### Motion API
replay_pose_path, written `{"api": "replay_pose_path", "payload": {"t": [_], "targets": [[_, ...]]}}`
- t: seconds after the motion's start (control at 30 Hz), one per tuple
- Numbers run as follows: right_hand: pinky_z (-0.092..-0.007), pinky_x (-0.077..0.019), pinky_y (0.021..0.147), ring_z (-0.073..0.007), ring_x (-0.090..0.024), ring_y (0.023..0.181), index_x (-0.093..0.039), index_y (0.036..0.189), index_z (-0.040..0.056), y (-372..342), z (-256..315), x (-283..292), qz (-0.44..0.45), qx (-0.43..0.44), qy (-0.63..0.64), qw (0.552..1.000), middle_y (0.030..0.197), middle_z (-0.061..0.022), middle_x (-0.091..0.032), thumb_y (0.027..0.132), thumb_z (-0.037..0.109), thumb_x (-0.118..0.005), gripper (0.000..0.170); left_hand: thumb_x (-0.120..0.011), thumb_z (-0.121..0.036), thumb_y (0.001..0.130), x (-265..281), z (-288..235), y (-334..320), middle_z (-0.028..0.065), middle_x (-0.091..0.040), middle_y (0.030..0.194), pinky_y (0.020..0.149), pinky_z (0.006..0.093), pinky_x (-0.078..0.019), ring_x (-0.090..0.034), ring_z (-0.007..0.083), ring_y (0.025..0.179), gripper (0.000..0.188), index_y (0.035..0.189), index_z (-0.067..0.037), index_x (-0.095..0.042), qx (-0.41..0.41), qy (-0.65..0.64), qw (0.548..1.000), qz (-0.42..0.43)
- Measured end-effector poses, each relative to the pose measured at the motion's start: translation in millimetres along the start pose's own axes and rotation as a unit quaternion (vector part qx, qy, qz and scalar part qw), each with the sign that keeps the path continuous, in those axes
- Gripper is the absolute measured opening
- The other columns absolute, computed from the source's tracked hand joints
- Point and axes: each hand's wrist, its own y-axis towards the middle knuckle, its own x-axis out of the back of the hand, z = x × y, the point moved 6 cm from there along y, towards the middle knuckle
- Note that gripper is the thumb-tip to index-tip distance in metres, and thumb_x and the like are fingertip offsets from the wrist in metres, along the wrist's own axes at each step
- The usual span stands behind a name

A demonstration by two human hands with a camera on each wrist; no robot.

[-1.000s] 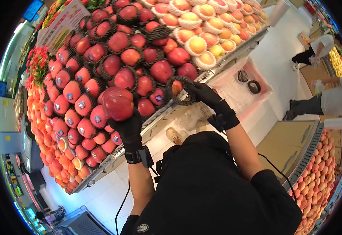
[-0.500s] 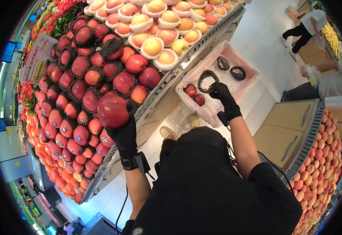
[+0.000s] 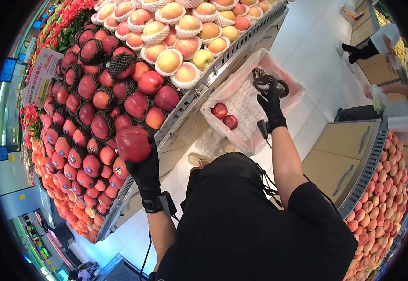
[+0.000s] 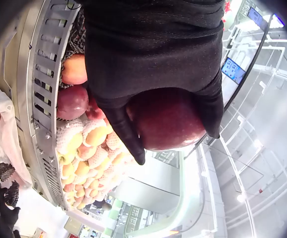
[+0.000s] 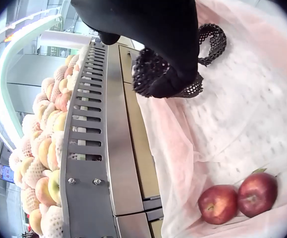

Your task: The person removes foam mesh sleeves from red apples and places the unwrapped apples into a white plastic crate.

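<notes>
A large red apple [image 3: 133, 144] is gripped by my left hand [image 3: 145, 173] beside the fruit display. The left wrist view shows that hand's fingers [image 4: 126, 129] curled down around the apple [image 4: 168, 119]. Over the far part of the plastic-lined crate [image 3: 246, 100] is my right hand [image 3: 272, 110]. In the right wrist view, my right hand [image 5: 153, 39] pinches a black foam net [image 5: 148, 69]; another net ring [image 5: 212, 44] lies nearby on the liner. Two red apples [image 5: 218, 204] [image 5: 258, 194] rest side by side in the crate.
Dark red apples in black nets [image 3: 100, 125] fill the sloped display, with paler fruit in white nets [image 3: 169, 61] behind. A metal ledge [image 3: 190, 96] edges it. Peaches [image 3: 377, 187] and a cabinet [image 3: 330, 164] stand at right. Two people are at the upper right.
My right hand has moved from the display's edge to the far part of the crate with the net. The left hand still holds the apple, and the view has shifted.
</notes>
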Motion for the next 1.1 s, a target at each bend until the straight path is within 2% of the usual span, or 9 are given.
{"api": "replay_pose_path", "payload": {"t": [0.07, 0.13, 0.23, 0.3, 0.4, 0.67, 0.8, 1.0, 1.1], "targets": [[-0.0367, -0.0561, 0.075, -0.0254, -0.053, 0.095, -0.04, 0.133, 0.0188, 12, 3, -6, -0.107, -0.364, 0.342, 0.86, 0.134, -0.005, -0.034, 0.084, 0.041, -0.068, 0.061, -0.062, -0.026, 0.086, -4, 0, -2, 0.013, -0.041, 0.139, 0.113, 0.039, -0.028, -0.039, 0.0251, 0.13, 0.065, 0.139, -0.003, -0.031, -0.045, 0.151, 0.987, 0.042], [-0.0406, -0.056, 0.073, -0.0275, -0.055, 0.089, -0.042, 0.129, 0.0134, 17, -11, -6, -0.164, -0.384, 0.316, 0.852, 0.126, -0.0084, -0.041, 0.085, 0.04, -0.067, 0.057, -0.064, -0.027, 0.083, -5, 4, -3, 0.0148, -0.04, 0.139, 0.114, 0.0429, -0.0266, -0.037, 0.0283, 0.131, 0.07, 0.139, -0.002, -0.03, -0.036, 0.127, 0.989, 0.061], [-0.0425, -0.0557, 0.07, -0.0282, -0.056, 0.076, -0.046, 0.118, 0.0059, 6, -53, -17, -0.123, -0.421, 0.267, 0.858, 0.105, -0.0125, -0.051, 0.087, 0.036, -0.064, 0.047, -0.07, -0.024, 0.077, 0, 24, 0, 0.0182, -0.041, 0.137, 0.113, 0.0518, -0.0276, -0.039, 0.0361, 0.129, 0.078, 0.14, -0.002, -0.029, 0.08, -0.359, 0.922, 0.123], [-0.0413, -0.0553, 0.066, -0.0288, -0.059, 0.066, -0.053, 0.1, 0.0002, -7, -50, -32, -0.05, -0.414, 0.306, 0.856, 0.079, -0.015, -0.057, 0.089, 0.03, -0.061, 0.032, -0.07, -0.02, 0.075, 4, 29, 4, 0.0182, -0.042, 0.135, 0.111, 0.0518, -0.0314, -0.041, 0.036, 0.128, 0.079, 0.14, -0.003, -0.029, 0.069, -0.246, 0.959, 0.118], [-0.0355, -0.0563, 0.069, -0.027, -0.066, 0.076, -0.063, 0.096, 0.002, -20, -21, -54, 0.14, -0.487, 0.273, 0.818, 0.087, -0.0141, -0.067, 0.092, 0.023, -0.058, 0.022, -0.069, -0.01, 0.074, -25, 9, 2, 0.0164, -0.047, 0.129, 0.104, 0.0484, -0.0418, -0.049, 0.0333, 0.121, 0.077, 0.14, -0.005, -0.031, 0.016, -0.09, 0.99, 0.103], [-0.0289, -0.0532, 0.077, -0.0172, -0.065, 0.081, -0.062, 0.107, 0.0013, -28, 119, -144, 0.4, -0.271, 0.201, 0.852, 0.095, -0.0078, -0.066, 0.09, 0.026, -0.063, 0.03, -0.084, -0.002, 0.056, -60, 16, 21, 0.0094, -0.05, 0.123, 0.096, 0.0351, -0.0465, -0.053, 0.0225, 0.111, 0.093, 0.134, -0.006, -0.035, -0.049, 0.198, 0.972, 0.113], [-0.0287, -0.0516, 0.082, -0.0158, -0.058, 0.1, -0.042, 0.138, 0.0038, -60, 198, -186, 0.491, -0.239, 0.109, 0.83, 0.12, -0.0096, -0.056, 0.086, 0.027, -0.068, 0.062, -0.09, -0.009, 0.054, -81, 29, 23, 0.0108, -0.048, 0.125, 0.097, 0.0361, -0.0455, -0.051, 0.023, 0.114, 0.098, 0.134, -0.005, -0.034, -0.074, 0.242, 0.955, 0.156], [-0.0389, -0.0439, 0.098, -0.0294, -0.05, 0.118, -0.03, 0.142, 0.0005, -88, 239, -226, 0.446, 0.016, -0.054, 0.893, 0.131, -0.0196, -0.047, 0.072, 0.037, -0.079, 0.093, -0.091, -0.014, 0.053, -105, 40, 18, 0.0134, -0.049, 0.126, 0.098, 0.0366, -0.0443, -0.051, 0.0237, 0.115, 0.096, 0.131, -0.003, -0.037, -0.144, 0.319, 0.92, 0.176], [-0.04, -0.0396, 0.103, -0.0339, -0.048, 0.123, -0.033, 0.138, -0.0022, -92, 244, -223, 0.43, -0.036, -0.099, 0.897, 0.13, -0.0247, -0.048, 0.063, 0.04, -0.082, 0.099, -0.092, -0.015, 0.053, -102, 49, 21, 0.014, -0.049, 0.127, 0.099, 0.0367, -0.0431, -0.051, 0.0237, 0.116, 0.098, 0.133, -0.003, -0.036, -0.152, 0.33, 0.913, 0.186]]}}
